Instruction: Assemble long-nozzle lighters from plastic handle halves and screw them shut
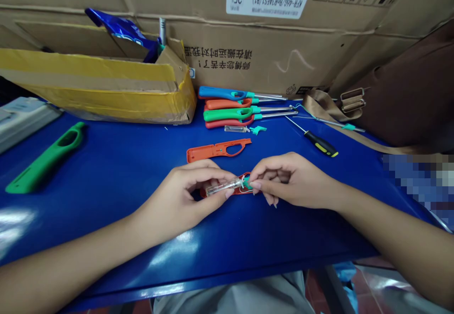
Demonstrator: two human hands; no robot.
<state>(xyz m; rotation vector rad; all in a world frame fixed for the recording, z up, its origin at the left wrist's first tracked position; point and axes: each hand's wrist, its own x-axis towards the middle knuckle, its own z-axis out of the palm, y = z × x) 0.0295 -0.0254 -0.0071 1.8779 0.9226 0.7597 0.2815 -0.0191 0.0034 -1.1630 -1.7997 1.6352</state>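
Observation:
Between the thumb and fingers of my left hand (193, 188) is a clear gas tube (223, 187), tilted up toward the right. My right hand (289, 180) pinches a small teal trigger piece (247, 182) at the tube's tip. Beneath both lies a red lighter half-shell (244, 190), mostly covered by my fingers, with a thin pale wire showing. Just beyond my left hand rests an orange lighter half-shell (219, 150), its hollow side up. Farther back are another clear tube (235, 128) and a loose teal trigger (258, 130).
Several assembled long-necked lighters (227, 114) lie stacked near the large carton (291, 44). A screwdriver (321, 143), a metal lighter rod (340, 125) and a tan strap (369, 144) lie right. Left are a green lighter shell (46, 160) and a yellow-taped box (135, 103).

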